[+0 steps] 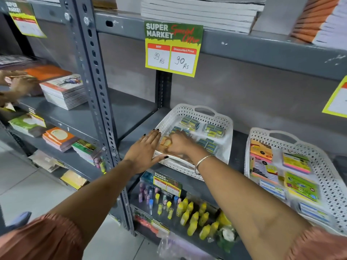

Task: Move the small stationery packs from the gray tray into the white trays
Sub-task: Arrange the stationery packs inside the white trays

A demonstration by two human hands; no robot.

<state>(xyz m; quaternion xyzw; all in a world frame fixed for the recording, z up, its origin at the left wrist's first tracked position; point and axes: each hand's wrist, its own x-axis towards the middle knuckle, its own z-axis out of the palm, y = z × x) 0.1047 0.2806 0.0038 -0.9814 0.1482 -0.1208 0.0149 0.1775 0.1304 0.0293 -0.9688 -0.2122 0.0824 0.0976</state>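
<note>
A white lattice tray (221, 121) stands on the grey middle shelf and holds several small green-and-yellow stationery packs (213, 130). My right hand (180, 144) reaches into its front left part, fingers curled over a small orange-yellow pack (165, 142). Flat against the tray's left front rim lies my left hand (145, 150), fingers apart, thumb on the front edge, holding nothing. A second white tray (323, 166) to the right holds colourful sticky-note packs (295, 163). No gray tray is in view.
A perforated grey upright (97, 91) stands left of the tray. A price sign (172, 47) hangs from the shelf above. Yellow bottles (193, 216) fill the shelf below. Book stacks (63, 91) sit on the left shelves, where another person's hand (16, 85) shows.
</note>
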